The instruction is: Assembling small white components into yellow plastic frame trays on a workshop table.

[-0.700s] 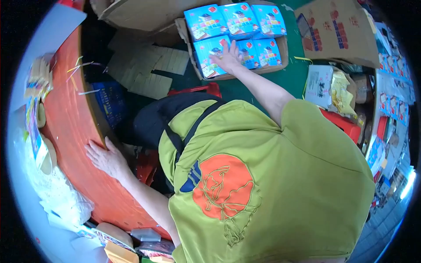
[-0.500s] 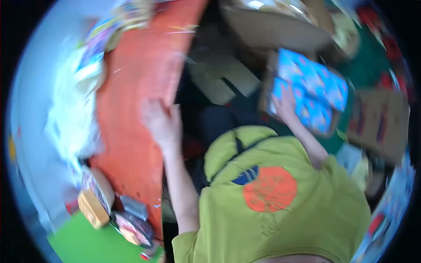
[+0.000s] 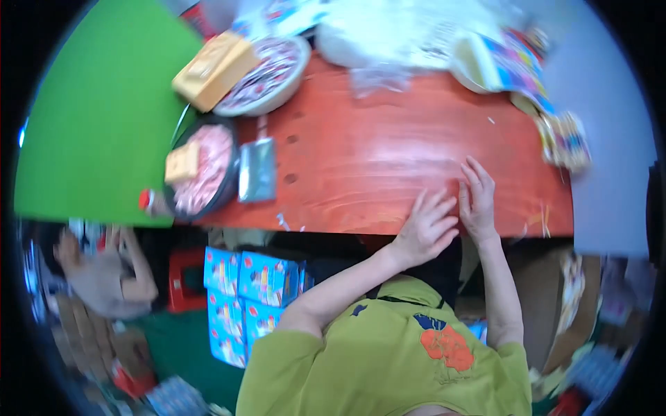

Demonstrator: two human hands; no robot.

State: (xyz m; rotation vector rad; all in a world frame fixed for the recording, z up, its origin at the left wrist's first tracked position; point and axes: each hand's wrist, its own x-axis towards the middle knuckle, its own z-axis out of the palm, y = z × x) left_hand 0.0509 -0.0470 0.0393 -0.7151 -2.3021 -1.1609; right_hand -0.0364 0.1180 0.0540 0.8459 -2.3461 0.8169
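Observation:
Both of my hands are over the front edge of the red-orange table (image 3: 361, 180), right of its middle. My left hand (image 3: 424, 230) has its fingers apart and bent a little, with nothing seen in it. Close beside it, my right hand (image 3: 479, 201) is raised with fingers stretched out and thumb apart, also holding nothing that shows. A small gap lies between the two hands. Left of them, a dark round bowl (image 3: 211, 156) holds pink pieces, with a tan block (image 3: 182, 163) on top. A flat grey-green rectangular thing (image 3: 257, 170) lies beside the bowl.
A white bowl (image 3: 295, 83) of small packets and a larger tan block (image 3: 215, 69) stand at the back left. Clear plastic bags (image 3: 395, 35) lie along the far edge. Blue boxes (image 3: 267, 277) are stacked below left; a cardboard box (image 3: 548, 305) stands below right. Another person (image 3: 118, 277) sits far left.
The view has swung left to face the table. My right hand has left the blue boxes and come over the table edge beside my left hand.

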